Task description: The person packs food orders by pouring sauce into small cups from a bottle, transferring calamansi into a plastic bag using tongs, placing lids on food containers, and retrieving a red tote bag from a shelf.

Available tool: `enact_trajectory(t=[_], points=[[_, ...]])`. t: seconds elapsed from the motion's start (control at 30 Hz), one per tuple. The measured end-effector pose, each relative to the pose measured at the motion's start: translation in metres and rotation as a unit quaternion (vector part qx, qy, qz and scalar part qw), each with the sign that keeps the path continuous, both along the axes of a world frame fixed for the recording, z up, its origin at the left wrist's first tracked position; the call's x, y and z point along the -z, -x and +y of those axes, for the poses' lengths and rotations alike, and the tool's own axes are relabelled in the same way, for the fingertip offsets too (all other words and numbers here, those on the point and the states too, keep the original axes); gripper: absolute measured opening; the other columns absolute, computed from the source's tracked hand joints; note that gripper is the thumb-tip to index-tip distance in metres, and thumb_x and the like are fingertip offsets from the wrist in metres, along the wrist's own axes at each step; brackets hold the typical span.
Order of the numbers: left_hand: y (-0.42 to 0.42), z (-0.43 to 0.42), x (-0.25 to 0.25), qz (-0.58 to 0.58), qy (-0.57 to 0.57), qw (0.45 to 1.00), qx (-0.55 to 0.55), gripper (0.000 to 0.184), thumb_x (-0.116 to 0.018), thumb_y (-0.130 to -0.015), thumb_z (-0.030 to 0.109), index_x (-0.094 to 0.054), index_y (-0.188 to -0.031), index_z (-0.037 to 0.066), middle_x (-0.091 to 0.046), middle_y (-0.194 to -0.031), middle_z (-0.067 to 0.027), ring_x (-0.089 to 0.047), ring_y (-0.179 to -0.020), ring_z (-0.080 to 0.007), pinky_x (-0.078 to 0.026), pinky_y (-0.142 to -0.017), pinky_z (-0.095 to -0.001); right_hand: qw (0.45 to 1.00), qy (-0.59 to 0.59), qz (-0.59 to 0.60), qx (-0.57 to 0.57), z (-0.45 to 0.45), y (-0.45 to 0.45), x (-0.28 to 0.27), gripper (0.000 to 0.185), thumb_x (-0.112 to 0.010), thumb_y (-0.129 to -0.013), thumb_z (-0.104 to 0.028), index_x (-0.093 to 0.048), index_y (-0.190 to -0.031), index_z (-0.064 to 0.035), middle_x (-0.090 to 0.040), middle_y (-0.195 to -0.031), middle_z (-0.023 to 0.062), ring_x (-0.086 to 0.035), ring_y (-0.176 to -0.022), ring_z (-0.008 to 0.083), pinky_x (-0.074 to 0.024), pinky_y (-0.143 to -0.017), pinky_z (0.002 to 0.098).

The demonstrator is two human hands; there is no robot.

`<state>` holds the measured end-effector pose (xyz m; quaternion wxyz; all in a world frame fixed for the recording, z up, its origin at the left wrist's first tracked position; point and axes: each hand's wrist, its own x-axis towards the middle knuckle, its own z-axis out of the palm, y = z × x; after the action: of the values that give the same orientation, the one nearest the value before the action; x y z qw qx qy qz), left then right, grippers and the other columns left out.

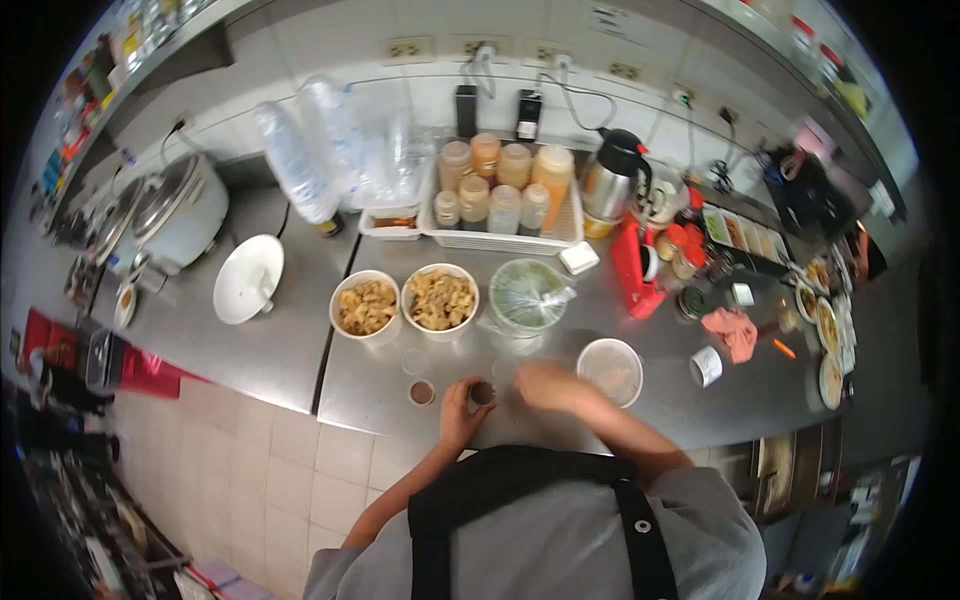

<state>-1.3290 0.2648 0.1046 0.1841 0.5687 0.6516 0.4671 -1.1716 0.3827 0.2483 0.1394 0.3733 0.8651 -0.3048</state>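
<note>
My left hand (461,412) is closed around a small sauce cup (483,393) with dark brown contents, standing on the steel counter. To its left stands another small sauce cup (422,393) with similar brown contents. My right hand (545,387) is over the counter just right of the held cup, smeared by motion, so its fingers cannot be read. Close to it lies a clear round lid (505,369), faint against the steel. A second clear lid (414,361) lies behind the left cup. Right of my right hand is a white round tub (610,372) with some crumbs in it.
Two paper tubs of fried pieces (366,306) and a plastic-wrapped bowl of greens (528,297) stand behind my hands. Further back are a basket of sauce bottles (505,240) and a steel jug (612,175). A white bowl (249,279) is at left, a pink cloth (732,334) at right.
</note>
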Motion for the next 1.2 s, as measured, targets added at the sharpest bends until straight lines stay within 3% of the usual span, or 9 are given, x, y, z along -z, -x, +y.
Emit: enact_trajectory(t=[0.03,0.13,0.23,0.33,0.43,0.53,0.63,0.73,1.2], points=[[0.0,0.0,-0.001,0.003,0.001,1.0,0.003,0.052,-0.084,-0.065,0.01,-0.06,-0.111,0.007,-0.063,-0.105,-0.0113,-0.06,-0.099,-0.0311,-0.049,-0.087,-0.0395,0.998,0.011,-0.031,0.055,-0.013,-0.009,0.036,0.032,-0.049,-0.089,-0.013,-0.058,-0.114,0.0053,-0.065,-0.105,0.0262,-0.062,-0.099,0.0429,-0.0479,-0.087,0.0493],[-0.002,-0.002,-0.005,0.013,0.002,1.0,0.002,0.053,-0.084,-0.065,0.01,-0.06,-0.112,0.007,-0.063,-0.105,-0.0106,-0.059,-0.1,-0.0314,-0.048,-0.086,-0.0391,0.944,-0.16,0.183,0.222,-0.045,-0.024,0.121,0.045,-0.048,-0.091,-0.009,-0.043,-0.131,0.0096,-0.064,-0.109,0.0278,-0.06,-0.103,0.0452,-0.0469,-0.092,0.0472],[-0.001,-0.003,-0.007,0.024,0.02,0.999,0.02,0.054,-0.083,-0.065,0.008,-0.059,-0.113,0.008,-0.062,-0.104,-0.0113,-0.059,-0.098,-0.0321,-0.048,-0.086,-0.0396,0.875,-0.086,0.365,0.305,-0.042,-0.021,0.145,0.05,-0.046,-0.096,-0.01,-0.034,-0.142,0.0044,-0.065,-0.11,0.0237,-0.063,-0.102,0.0364,-0.0494,-0.09,0.039],[-0.001,-0.003,-0.003,0.032,0.005,0.999,0.023,0.055,-0.084,-0.064,0.009,-0.059,-0.114,0.007,-0.062,-0.106,-0.0118,-0.058,-0.1,-0.0327,-0.047,-0.087,-0.0399,0.731,0.206,0.472,0.448,-0.034,-0.015,0.126,0.044,-0.046,-0.095,-0.009,-0.043,-0.138,0.001,-0.067,-0.107,0.0195,-0.066,-0.092,0.0222,-0.0525,-0.08,0.0321],[-0.001,-0.001,0.002,0.027,-0.001,0.999,0.019,0.056,-0.085,-0.064,0.011,-0.059,-0.113,0.006,-0.063,-0.105,-0.0121,-0.059,-0.099,-0.0322,-0.048,-0.086,-0.04,0.715,0.312,0.476,0.406,-0.03,-0.009,0.102,0.036,-0.053,-0.095,-0.015,-0.055,-0.127,0.0003,-0.068,-0.097,0.0132,-0.064,-0.085,0.0126,-0.0511,-0.074,0.0257],[-0.001,-0.002,0.005,0.028,0.01,0.999,0.017,0.058,-0.085,-0.064,0.012,-0.058,-0.115,0.006,-0.062,-0.108,-0.0127,-0.058,-0.102,-0.033,-0.047,-0.088,-0.0411,0.836,0.191,0.394,0.33,-0.033,0.006,0.107,0.032,-0.063,-0.092,-0.024,-0.064,-0.117,-0.0033,-0.069,-0.097,0.0089,-0.065,-0.084,0.0143,-0.0508,-0.073,0.0281],[-0.004,-0.002,0.004,0.026,0.01,1.0,0.012,0.059,-0.085,-0.066,0.014,-0.057,-0.117,0.005,-0.061,-0.109,-0.0136,-0.057,-0.104,-0.034,-0.046,-0.089,-0.0417,0.902,0.052,0.317,0.288,-0.037,0.017,0.11,0.034,-0.073,-0.083,-0.03,-0.067,-0.109,-0.0076,-0.066,-0.092,0.01,-0.064,-0.082,0.019,-0.0507,-0.071,0.0327],[-0.004,-0.002,0.002,0.017,0.018,1.0,0.011,0.06,-0.086,-0.067,0.016,-0.056,-0.118,0.005,-0.061,-0.11,-0.0144,-0.057,-0.104,-0.0344,-0.046,-0.09,-0.0414,0.887,-0.027,0.36,0.286,-0.041,0.022,0.125,0.035,-0.078,-0.076,-0.033,-0.068,-0.1,-0.0089,-0.063,-0.087,0.0113,-0.063,-0.079,0.0238,-0.0502,-0.071,0.0365],[-0.001,-0.007,-0.009,0.006,0.01,0.998,0.058,0.059,-0.08,-0.075,0.011,-0.056,-0.128,0.003,-0.062,-0.118,-0.0168,-0.061,-0.107,-0.0307,-0.048,-0.092,-0.0376,0.911,0.034,0.322,0.255,-0.026,0.024,0.141,0.033,-0.081,-0.072,-0.032,-0.068,-0.091,-0.008,-0.066,-0.087,0.0113,-0.064,-0.079,0.0259,-0.0503,-0.07,0.0383]])
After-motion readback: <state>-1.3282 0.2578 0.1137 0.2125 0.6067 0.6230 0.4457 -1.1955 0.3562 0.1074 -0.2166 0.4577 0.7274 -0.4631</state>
